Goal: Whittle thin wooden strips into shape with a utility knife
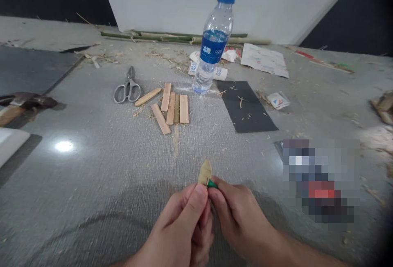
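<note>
We see 1 clear plastic bottle [215,38] standing upright on the grey floor [101,169], with a blue cap on top, a blue label around its middle and clear liquid inside; we cannot tell exactly how full it is. White printed wrappers [221,73] lie just behind its base, and 1 small packet [278,100] lies to the right, its contents hidden from us.

Low in the centre, our left hand [187,218] is clamped on the pale pointed wood piece [205,172], its tip facing away from us. Our right hand [239,214] is closed on a small green object [211,184] against the wood's right side. The 2 hands are close together.

The floor has a fine ribbed texture, with shavings scattered about. Beyond our hands lie 4 pinkish wood strips [184,109], 1 darker strip [177,109] among them, 1 pointed stick [147,97] and grey scissors [130,87]. A black sheet [247,107] dusted with shavings lies right of the bottle, with a white printed paper [264,60] behind it. A hammer [27,101] rests at far left. Green stalks [147,37] lie along the foot of a white panel [172,1] with dark areas on both sides. At right, 1 patch is pixelated beyond recognition.
</note>
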`<state>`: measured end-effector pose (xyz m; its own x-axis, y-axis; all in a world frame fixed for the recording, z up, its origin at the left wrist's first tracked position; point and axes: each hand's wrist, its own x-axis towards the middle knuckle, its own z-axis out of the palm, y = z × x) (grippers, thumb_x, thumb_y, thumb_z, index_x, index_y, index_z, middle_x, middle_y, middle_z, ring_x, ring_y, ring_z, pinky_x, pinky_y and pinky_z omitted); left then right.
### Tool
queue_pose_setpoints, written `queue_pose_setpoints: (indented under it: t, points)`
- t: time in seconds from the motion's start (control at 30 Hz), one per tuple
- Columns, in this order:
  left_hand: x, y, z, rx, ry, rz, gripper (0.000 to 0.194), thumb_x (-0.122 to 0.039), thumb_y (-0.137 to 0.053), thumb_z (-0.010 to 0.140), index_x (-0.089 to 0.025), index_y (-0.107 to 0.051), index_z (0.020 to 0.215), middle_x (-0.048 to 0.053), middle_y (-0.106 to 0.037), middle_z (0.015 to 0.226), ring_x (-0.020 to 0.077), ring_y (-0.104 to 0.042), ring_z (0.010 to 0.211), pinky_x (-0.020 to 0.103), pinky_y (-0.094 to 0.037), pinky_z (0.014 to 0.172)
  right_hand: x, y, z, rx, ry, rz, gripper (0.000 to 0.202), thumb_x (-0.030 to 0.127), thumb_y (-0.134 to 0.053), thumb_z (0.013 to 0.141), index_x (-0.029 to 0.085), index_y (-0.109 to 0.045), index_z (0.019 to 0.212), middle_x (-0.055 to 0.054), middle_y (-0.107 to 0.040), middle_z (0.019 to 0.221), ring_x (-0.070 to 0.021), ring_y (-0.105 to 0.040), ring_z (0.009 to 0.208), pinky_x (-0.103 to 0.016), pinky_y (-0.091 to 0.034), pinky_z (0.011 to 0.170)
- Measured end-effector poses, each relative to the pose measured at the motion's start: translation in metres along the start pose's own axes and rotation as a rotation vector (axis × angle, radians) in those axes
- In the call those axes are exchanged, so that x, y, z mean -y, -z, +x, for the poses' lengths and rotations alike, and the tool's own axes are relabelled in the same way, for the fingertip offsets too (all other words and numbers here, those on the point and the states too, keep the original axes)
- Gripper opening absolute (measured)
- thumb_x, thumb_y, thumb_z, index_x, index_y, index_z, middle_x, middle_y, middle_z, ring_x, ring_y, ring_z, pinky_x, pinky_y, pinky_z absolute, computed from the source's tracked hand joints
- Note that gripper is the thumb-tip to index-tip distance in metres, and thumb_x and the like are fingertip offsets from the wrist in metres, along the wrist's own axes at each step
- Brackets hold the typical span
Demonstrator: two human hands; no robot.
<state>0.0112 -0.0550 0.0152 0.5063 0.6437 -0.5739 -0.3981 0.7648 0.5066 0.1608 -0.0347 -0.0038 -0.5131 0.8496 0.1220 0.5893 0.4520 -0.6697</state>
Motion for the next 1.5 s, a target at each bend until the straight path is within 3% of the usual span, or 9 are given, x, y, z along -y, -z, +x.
queue_pose_setpoints:
  t: [0.17,0.4,0.67,0.93,1.07,1.33,1.5]
  points:
    - [-0.011,0.004,-0.002,-0.020,0.123,0.072,0.052,-0.070,-0.053,0.084,-0.023,-0.034,0.071,-0.012,-0.027,0.047,0.0031,-0.015,0.037,0.023,-0.009,0.037,-0.018,0.015,0.000,0.065,0.040,-0.123,0.031,0.033,-0.031,0.106,0.017,-0.054,0.093,-0.001,-0.065,0.063,-0.0126,-0.057,0.048,-0.026,-0.034,0.049]
    - [-0.012,0.005,-0.006,-0.045,0.190,0.051,0.061,-0.073,-0.069,0.069,-0.022,-0.037,0.069,-0.013,-0.030,0.048,0.0016,-0.019,0.040,0.020,-0.008,0.038,-0.028,0.040,0.007,0.138,0.197,-0.342,0.044,0.042,-0.023,0.107,0.019,-0.052,0.082,-0.002,-0.061,0.060,-0.0146,-0.052,0.048,-0.030,-0.029,0.051]
    - [-0.002,0.001,0.000,0.055,0.042,-0.032,0.060,-0.073,-0.068,0.072,-0.020,-0.040,0.063,-0.012,-0.032,0.043,0.0010,-0.020,0.033,0.017,-0.014,0.034,-0.021,0.027,0.004,0.073,0.152,-0.163,0.042,0.043,-0.024,0.107,0.019,-0.052,0.086,-0.001,-0.061,0.062,-0.0138,-0.054,0.051,-0.028,-0.032,0.051]
    - [0.012,0.003,0.009,-0.014,-0.115,-0.056,0.060,-0.072,-0.067,0.074,-0.021,-0.037,0.062,-0.013,-0.027,0.039,0.0015,-0.018,0.032,0.012,-0.018,0.031,-0.001,0.003,0.001,0.065,-0.146,0.201,0.030,0.035,-0.034,0.105,0.021,-0.049,0.083,0.003,-0.059,0.063,-0.0097,-0.050,0.051,-0.024,-0.033,0.051]
    - [0.013,0.003,0.010,-0.015,-0.111,-0.078,0.060,-0.072,-0.066,0.075,-0.022,-0.036,0.063,-0.013,-0.027,0.039,0.0015,-0.017,0.031,0.013,-0.017,0.030,0.001,0.000,-0.001,0.078,-0.181,0.305,0.030,0.034,-0.037,0.105,0.021,-0.050,0.081,0.004,-0.059,0.065,-0.0094,-0.049,0.053,-0.024,-0.033,0.053]
    - [0.002,0.009,0.007,0.020,-0.038,-0.094,0.055,-0.065,-0.066,0.080,-0.021,-0.039,0.064,-0.012,-0.025,0.044,0.0025,-0.016,0.036,0.015,-0.012,0.033,-0.004,0.006,0.004,0.146,-0.194,0.290,0.033,0.035,-0.035,0.106,0.021,-0.049,0.080,0.004,-0.060,0.067,-0.0085,-0.051,0.056,-0.023,-0.034,0.055]
    - [-0.004,0.013,0.005,0.052,-0.016,-0.066,0.050,-0.060,-0.061,0.086,-0.020,-0.040,0.065,-0.011,-0.027,0.046,0.0029,-0.016,0.035,0.018,-0.011,0.034,-0.014,0.014,0.003,0.111,-0.098,0.102,0.029,0.036,-0.036,0.105,0.021,-0.050,0.084,0.004,-0.058,0.063,-0.0095,-0.051,0.052,-0.024,-0.032,0.051]
